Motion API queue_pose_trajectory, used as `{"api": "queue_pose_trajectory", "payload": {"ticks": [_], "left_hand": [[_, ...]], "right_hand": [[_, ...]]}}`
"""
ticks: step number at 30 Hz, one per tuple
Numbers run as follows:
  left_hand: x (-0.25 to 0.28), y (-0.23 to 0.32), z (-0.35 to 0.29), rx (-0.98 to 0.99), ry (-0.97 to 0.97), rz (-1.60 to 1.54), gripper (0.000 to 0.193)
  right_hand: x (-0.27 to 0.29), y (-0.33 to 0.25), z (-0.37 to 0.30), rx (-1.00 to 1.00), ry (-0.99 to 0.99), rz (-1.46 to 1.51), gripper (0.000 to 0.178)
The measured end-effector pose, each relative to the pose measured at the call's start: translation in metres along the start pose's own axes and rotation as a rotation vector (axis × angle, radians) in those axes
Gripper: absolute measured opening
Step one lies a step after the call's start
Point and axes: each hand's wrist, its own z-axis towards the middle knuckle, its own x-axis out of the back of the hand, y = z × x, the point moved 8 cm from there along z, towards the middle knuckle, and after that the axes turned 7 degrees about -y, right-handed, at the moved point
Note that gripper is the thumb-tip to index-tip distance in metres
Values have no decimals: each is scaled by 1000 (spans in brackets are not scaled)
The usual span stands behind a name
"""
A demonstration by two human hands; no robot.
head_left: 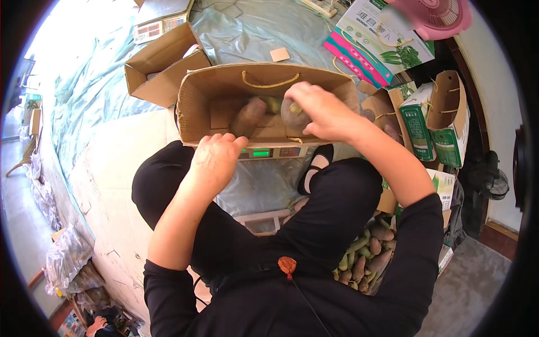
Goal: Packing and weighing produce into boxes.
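Note:
An open cardboard carry box [216, 73] with yellow rope handles [269, 85] stands in front of me on a scale with a lit green display [261, 152]. Inside lie a soil-covered brownish radish [249, 117] and a greenish one [273, 105] beside it. My right hand [319, 110] reaches over the right end, its fingers closed round a round-ended radish [294, 115]. Over the near rim curl the fingers of my left hand [216, 160], gripping the cardboard edge.
Another open carton [163, 64] sits beyond at the left. Green-and-white carry boxes [418, 126] stand at the right, below flat printed packaging [382, 36] and a pink fan [441, 19]. Loose radishes [368, 253] are heaped by my right thigh. Plastic sheeting [241, 36] covers the floor.

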Motion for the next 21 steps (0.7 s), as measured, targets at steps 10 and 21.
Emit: {"api": "queue_pose_trajectory", "payload": {"ticks": [10, 21], "left_hand": [[-8, -2, 1, 12, -3, -29, 34], [-5, 1, 3, -26, 126, -3, 15]], "right_hand": [[-95, 10, 128, -83, -525, -237, 46], [-189, 3, 182, 129, -569, -757, 28]]}}
